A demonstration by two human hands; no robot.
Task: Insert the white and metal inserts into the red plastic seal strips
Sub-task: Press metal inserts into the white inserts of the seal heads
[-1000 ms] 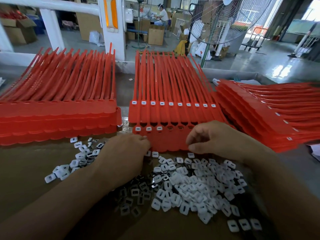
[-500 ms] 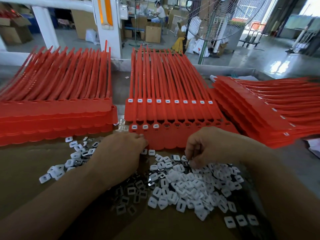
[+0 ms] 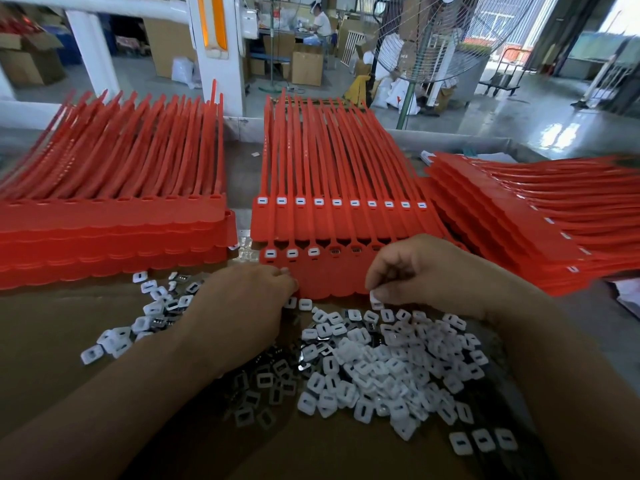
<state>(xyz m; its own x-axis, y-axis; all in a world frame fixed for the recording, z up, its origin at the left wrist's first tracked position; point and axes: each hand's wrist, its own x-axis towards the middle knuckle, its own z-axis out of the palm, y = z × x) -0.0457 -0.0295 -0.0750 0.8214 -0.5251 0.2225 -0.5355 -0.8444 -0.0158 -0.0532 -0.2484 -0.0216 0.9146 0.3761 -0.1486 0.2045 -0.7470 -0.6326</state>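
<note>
The middle stack of red seal strips point(image 3: 332, 282) lies in front of me; its top sheet has three white inserts on the left and dark metal in the sockets beside them. The sheet behind it point(image 3: 341, 223) has a full row of white inserts. A heap of white inserts point(image 3: 384, 365) with dark metal ones among them lies on the brown cardboard point(image 3: 48, 327). My left hand point(image 3: 242, 310) rests curled against the sheet's front edge. My right hand point(image 3: 422, 271) pinches one white insert point(image 3: 375, 299) just above the heap.
A stack of red strips without inserts point(image 3: 114, 233) lies at the left, and another stack point(image 3: 526, 230) fans out at the right. A smaller scatter of inserts point(image 3: 149, 313) sits at the left. A standing fan point(image 3: 433, 39) and a seated person are beyond the table.
My right hand dipped from the sheet's edge into the heap and has come up with a white insert in its fingertips. My left hand stayed at the sheet's front edge.
</note>
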